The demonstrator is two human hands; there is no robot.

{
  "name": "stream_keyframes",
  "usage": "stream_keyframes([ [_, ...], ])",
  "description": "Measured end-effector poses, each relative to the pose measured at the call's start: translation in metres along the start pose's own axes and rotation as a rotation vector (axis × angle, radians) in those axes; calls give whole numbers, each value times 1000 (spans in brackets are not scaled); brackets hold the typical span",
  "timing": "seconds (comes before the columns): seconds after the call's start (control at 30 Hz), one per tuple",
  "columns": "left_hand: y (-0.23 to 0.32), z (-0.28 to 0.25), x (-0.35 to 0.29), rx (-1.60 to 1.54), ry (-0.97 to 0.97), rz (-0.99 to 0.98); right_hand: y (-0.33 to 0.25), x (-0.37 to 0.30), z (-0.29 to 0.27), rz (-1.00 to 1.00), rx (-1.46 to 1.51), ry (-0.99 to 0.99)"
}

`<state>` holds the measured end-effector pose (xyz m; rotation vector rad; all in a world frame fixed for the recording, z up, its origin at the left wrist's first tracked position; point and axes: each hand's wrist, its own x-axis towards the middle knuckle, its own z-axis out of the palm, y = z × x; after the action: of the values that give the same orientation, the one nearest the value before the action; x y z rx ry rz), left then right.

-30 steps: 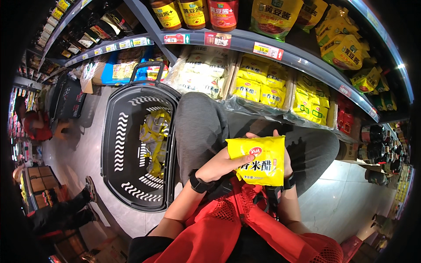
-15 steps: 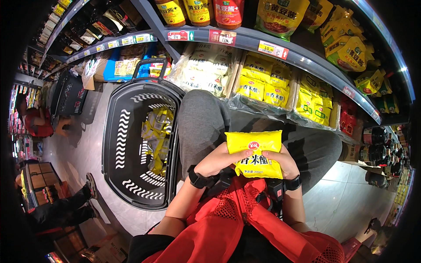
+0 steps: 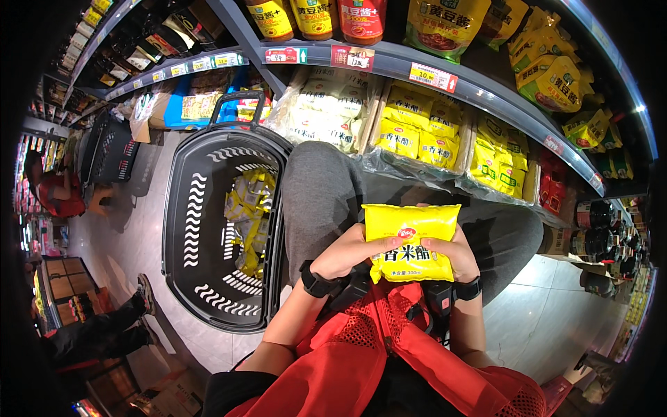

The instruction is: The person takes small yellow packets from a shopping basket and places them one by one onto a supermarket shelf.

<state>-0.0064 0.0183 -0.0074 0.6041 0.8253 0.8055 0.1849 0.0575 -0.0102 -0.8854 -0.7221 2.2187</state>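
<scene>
A plump yellow vinegar pouch (image 3: 411,221) is held upright before my lap, its printed front facing me. My left hand (image 3: 349,253) grips its left side and my right hand (image 3: 461,254) its right side. Both thumbs lie across the front; the other fingers are hidden behind the pouch. To the left of my knee stands a black shopping basket (image 3: 182,278) with wavy slots. Several yellow and silver pouches (image 3: 250,208) lie jumbled inside it.
Boxes of yellow pouches (image 3: 417,128) and white pouches (image 3: 326,104) line the bottom shelf ahead. A grey shelf edge (image 3: 511,94) with price tags curves above them. Another black basket (image 3: 108,149) stands at the far left. A person's legs (image 3: 104,326) show at lower left.
The pouch and both hands have shifted slightly to the right, and the pouch has tilted a little. The basket and shelves stay as they were.
</scene>
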Motion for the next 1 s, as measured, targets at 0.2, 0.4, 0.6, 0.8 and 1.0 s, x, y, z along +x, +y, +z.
stream_keyframes([
  [0.2,1,-1,-1,27,-14,29,-1,1,-2,-39,-55,-7],
  [0.4,-1,-1,1,50,3,52,0,3,-4,-35,-3,6],
  [0.6,-2,-1,6,-3,2,-11,-7,7,-6,-40,31,50],
  [0.8,-4,0,15,-42,-3,-46,-16,19,-10,-93,23,108],
  [1.0,-17,-11,26,211,96,260,-3,38,-36,131,235,40],
])
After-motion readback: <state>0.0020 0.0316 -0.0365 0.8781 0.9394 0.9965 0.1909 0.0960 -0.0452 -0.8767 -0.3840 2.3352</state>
